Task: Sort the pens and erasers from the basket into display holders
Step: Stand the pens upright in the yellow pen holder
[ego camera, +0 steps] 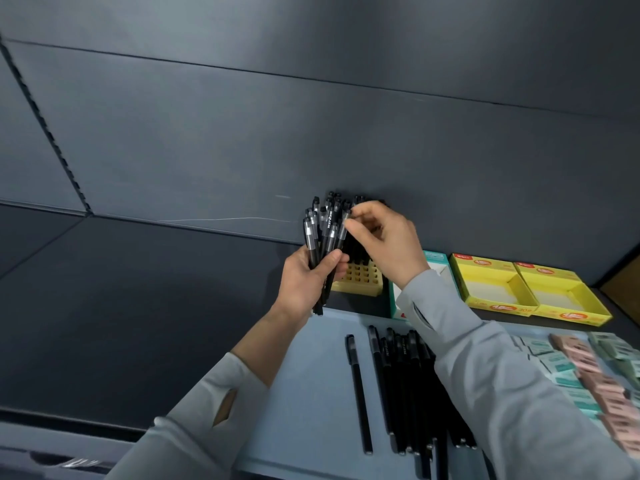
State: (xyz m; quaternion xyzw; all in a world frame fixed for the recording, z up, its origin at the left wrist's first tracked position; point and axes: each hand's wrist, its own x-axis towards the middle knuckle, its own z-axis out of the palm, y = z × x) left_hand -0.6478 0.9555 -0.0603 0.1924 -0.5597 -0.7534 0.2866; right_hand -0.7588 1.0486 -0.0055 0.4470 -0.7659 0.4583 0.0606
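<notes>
Lead: Status on the pen sort?

Op: Shelf (173, 306) is dark and carries the holders. Basket (311, 375) sits nearest me, with loose pens (405, 382) on the left and erasers (588, 372) on the right. Behind it are two yellow boxes (491, 289) and a teal box (436, 261), and the yellow ones look empty. Grid holder (360, 277) stands left of those, its front holes free.

Lead: Hands?

Op: Left hand (306, 282) grips a pen bundle (320, 230) upright, just over the holder. Right hand (384, 237) pinches one pen (343, 225) near its top between thumb and forefinger, other fingers loosely curled.

Lead: Step?

Op: Pens into the holder, and I'd judge erasers not started. Next I'd draw that pen clear of the bundle, line its tip up with a free hole and lower it straight.
</notes>
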